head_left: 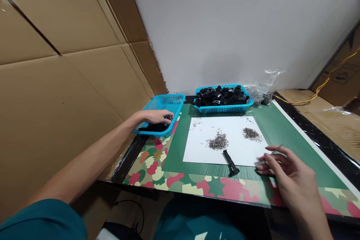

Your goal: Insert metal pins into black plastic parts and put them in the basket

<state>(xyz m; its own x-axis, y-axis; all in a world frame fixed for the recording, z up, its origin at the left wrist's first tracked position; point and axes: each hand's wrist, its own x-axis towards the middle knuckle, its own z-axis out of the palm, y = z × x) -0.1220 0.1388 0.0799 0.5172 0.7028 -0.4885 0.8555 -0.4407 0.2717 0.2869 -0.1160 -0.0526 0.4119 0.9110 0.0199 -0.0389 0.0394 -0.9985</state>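
My left hand (159, 116) reaches over the rim into the left blue basket (159, 134), its fingers bent with a gap between them. Black parts (149, 128) lie low in that basket, partly under the hand. My right hand (292, 174) rests at the right front of the table, fingers closed on thin metal tweezers (277, 150) whose tip points up and away. Between the hands, a black plastic part (231, 163) with a wider foot lies across the front edge of a white sheet (197, 150). Two piles of small metal pieces, one central (218, 141) and one right (251, 134), sit on the sheet.
A second blue basket (223, 109), heaped with black pieces (222, 96), stands against the wall. Clear plastic bags (261, 93) are beside it. Cardboard (84, 67) walls the left side. A yellow cable (322, 86) runs along the right over more cardboard.
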